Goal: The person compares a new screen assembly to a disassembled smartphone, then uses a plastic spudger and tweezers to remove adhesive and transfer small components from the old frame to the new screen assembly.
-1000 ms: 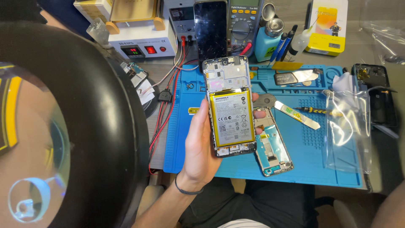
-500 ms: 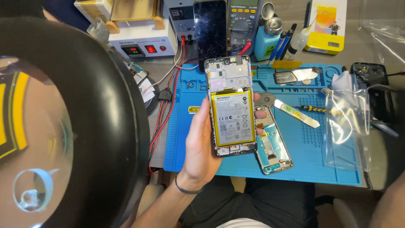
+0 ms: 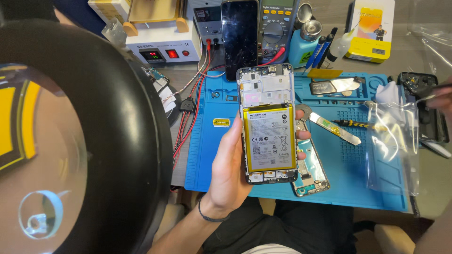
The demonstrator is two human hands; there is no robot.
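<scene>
Now, change since before: almost none; my left hand (image 3: 230, 174) still holds the opened phone (image 3: 268, 124) at the same height over the mat, only the view moved a little.
Left grip: clenched around the phone from behind, the thumb along its left edge, the fingertips (image 3: 301, 136) showing at its right edge.
Right hand (image 3: 440, 96): only some fingers show at the right border, near a thin dark tool; I cannot tell whether they close on it.
Phone place: upright in my palm, above the middle of the blue mat (image 3: 367, 174), its back cover off.
Phone materials: a flat battery (image 3: 269, 138) with yellow border and grey-white label fills the lower part; above it are a white plastic frame and small metal parts.
Mat: blue, rubber-like, with small square trays and a ribbed field.
Under the phone: a second phone frame (image 3: 310, 176) lies on the mat, partly hidden by the phone I hold.
On the mat: a flat metal pry tool (image 3: 336, 129) and a clear plastic bag (image 3: 393, 146), wrinkled and shiny.
Behind: a dark phone with cracked glass (image 3: 240, 37) stands upright, beside a multimeter (image 3: 278, 28) and a white heating station (image 3: 162, 44).
In the way: a big black round magnifier lamp (image 3: 117, 141) covers the left side of the view.
</scene>
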